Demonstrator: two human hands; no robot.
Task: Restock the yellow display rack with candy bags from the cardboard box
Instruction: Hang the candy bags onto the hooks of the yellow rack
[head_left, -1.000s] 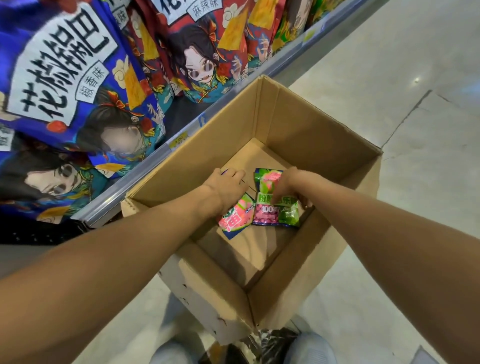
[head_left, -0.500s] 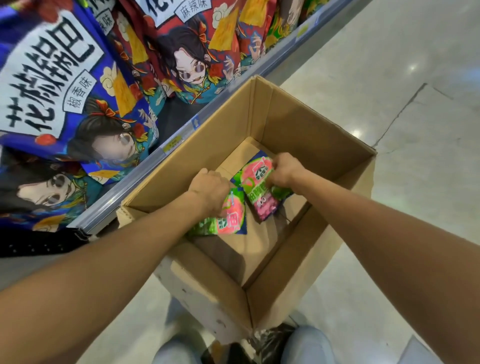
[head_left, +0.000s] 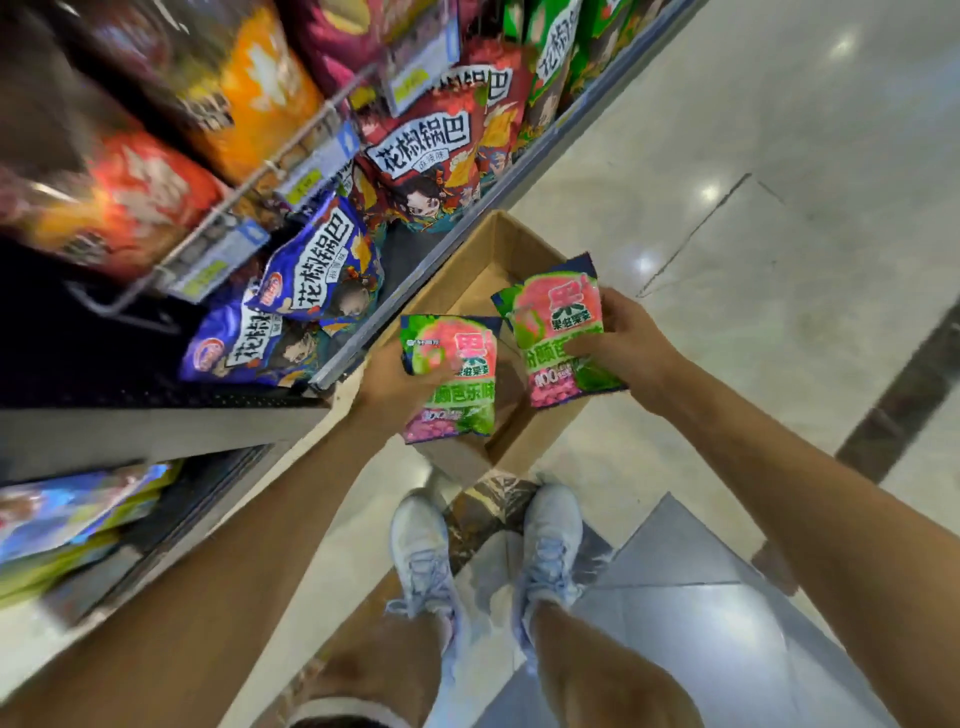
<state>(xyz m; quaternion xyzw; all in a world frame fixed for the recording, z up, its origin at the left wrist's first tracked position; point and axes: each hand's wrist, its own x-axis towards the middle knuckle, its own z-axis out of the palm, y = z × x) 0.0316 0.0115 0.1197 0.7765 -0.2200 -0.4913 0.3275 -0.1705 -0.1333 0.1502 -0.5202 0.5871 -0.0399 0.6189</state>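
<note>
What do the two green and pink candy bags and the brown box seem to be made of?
Left candy bag and right candy bag: likely glossy printed plastic film, judging by sheen and wrinkles. Cardboard box: matte brown cardboard, plain and unprinted inside.

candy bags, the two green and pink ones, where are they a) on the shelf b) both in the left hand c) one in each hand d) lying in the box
c: the left hand grips one candy bag and the right hand grips the second candy bag, both above the cardboard box.
</note>
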